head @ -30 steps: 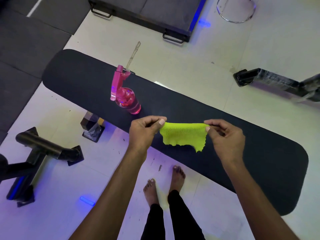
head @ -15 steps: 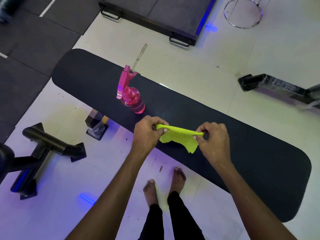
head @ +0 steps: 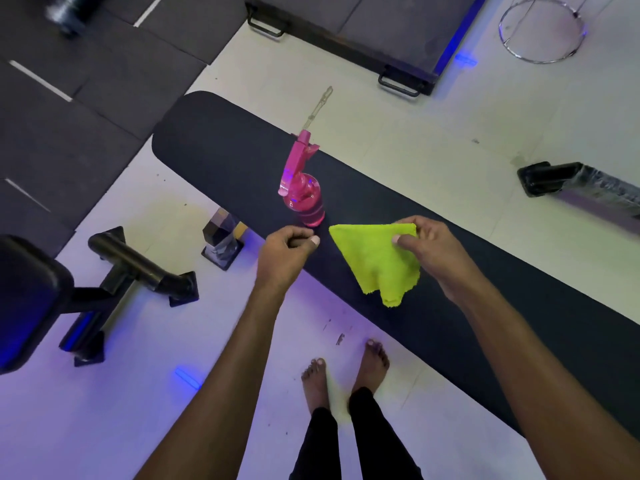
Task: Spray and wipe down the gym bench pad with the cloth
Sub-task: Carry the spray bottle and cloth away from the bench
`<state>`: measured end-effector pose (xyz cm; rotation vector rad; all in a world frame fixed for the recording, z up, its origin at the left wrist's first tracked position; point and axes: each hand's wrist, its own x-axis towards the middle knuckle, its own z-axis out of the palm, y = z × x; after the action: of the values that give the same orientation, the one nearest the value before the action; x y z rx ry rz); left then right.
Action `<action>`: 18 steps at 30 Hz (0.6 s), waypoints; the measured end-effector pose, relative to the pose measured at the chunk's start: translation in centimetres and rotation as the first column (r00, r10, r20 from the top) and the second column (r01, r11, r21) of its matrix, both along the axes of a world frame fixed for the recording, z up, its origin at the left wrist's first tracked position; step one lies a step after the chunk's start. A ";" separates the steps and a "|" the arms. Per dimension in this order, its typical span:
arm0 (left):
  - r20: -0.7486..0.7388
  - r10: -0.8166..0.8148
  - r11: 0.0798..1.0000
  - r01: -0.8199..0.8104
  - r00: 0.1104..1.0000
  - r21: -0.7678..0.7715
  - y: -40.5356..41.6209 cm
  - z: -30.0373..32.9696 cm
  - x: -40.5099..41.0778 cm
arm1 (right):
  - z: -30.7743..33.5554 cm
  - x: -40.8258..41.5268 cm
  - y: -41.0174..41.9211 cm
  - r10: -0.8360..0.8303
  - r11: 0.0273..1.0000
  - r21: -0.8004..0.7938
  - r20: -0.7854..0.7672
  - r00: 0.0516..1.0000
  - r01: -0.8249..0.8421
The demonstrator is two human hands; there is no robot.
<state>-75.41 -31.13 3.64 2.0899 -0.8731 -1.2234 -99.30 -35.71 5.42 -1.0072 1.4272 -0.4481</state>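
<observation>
A long black bench pad [head: 225, 157] runs diagonally from upper left to lower right. A pink spray bottle [head: 303, 194] stands upright on it near its middle. My right hand [head: 431, 252] pinches the top corner of a folded yellow-green cloth [head: 375, 263], which hangs above the pad. My left hand [head: 287, 252] is loosely closed with nothing in it, just left of the cloth and right below the bottle's base.
The bench's foot [head: 223, 244] and a black machine frame [head: 135, 271] stand on the pale floor to the left. A black platform with handles [head: 346, 32] lies behind, a chrome ring [head: 542, 29] at top right, a black bar [head: 581, 187] on the right. My bare feet [head: 346, 372] stand close by the pad.
My left hand has let go of the cloth and drawn back to the left. The cloth now hangs folded from my right hand alone.
</observation>
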 end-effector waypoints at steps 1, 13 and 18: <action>0.152 -0.015 0.999 0.008 0.988 0.044 0.2 -0.2 0.6 | -0.3 0.4 -0.3 0.011 1.000 -0.016 -0.021 1.000 -0.012; 0.055 -0.247 0.894 0.250 0.967 -0.373 -7.1 0.9 3.0 | -0.6 3.2 -3.5 -0.101 0.994 -0.034 -0.072 0.992 0.099; 0.038 -0.175 0.855 0.171 0.984 -0.489 -7.8 1.1 1.6 | 0.7 3.6 -3.8 -0.097 0.994 -0.057 -0.084 0.992 0.092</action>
<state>-73.77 -38.97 4.79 1.6204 -1.2444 -0.9626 -95.74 -39.48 6.07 -1.0150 1.5528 -0.5194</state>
